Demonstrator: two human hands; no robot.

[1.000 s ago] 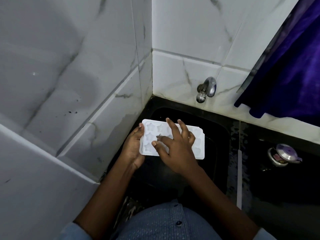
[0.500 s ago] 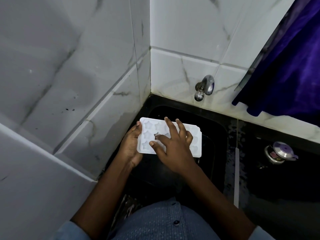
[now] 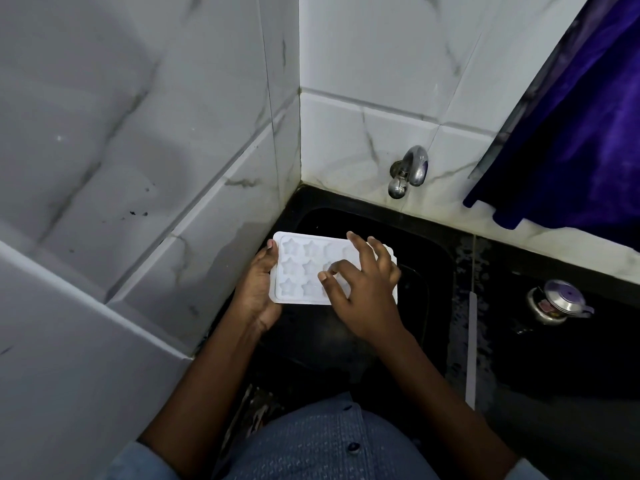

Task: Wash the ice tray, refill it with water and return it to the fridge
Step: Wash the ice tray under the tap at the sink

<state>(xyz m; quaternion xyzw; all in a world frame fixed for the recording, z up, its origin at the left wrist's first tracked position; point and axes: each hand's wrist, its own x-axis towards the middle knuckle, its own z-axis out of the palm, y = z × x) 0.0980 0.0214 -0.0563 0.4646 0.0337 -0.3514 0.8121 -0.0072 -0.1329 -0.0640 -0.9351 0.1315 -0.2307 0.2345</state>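
1. Nearest the camera, a blue buttoned shirt fills the bottom edge, with two bare forearms reaching forward from it over a black sink.

2. Left hand grips the short left end of the white ice tray, thumb laid along the edge, fingers curled underneath and out of sight.

3. Right hand lies on top of the tray, fingers spread wide. The forefinger tip and thumb press into the middle cavities, while the other fingers reach toward the far rim. It grips nothing; it rests open on the tray.

4. That tray sits roughly level above the sink basin, cavities facing up, star shapes showing in the uncovered left part. Whether any water lies in them I cannot tell.

5. Off to the right, the dark counter looks wet near the sink edge, and a small metal pot with a lid stands on it, well apart from the tray.

6. Farther back, a chrome tap sticks out of the white marbled tile wall, above the far side of the sink. No stream is visible from it.

7. Up at far right, a deep blue curtain hangs down over the tiles.
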